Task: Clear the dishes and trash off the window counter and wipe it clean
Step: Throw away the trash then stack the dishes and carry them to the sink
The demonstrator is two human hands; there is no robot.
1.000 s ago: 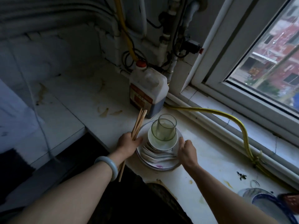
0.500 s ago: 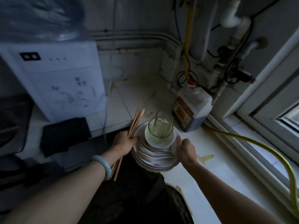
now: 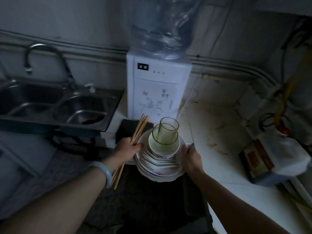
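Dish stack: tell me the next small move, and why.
Probably carry it level, leftward toward the sink. The left hand, also gripping chopsticks, and the right hand hold the plate stack by its rim. Glasses stand loose in the bowl on top, so a tilt could tip them.

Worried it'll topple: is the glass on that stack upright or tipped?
Upright: the glass stands in the bowl, its open rim facing up.
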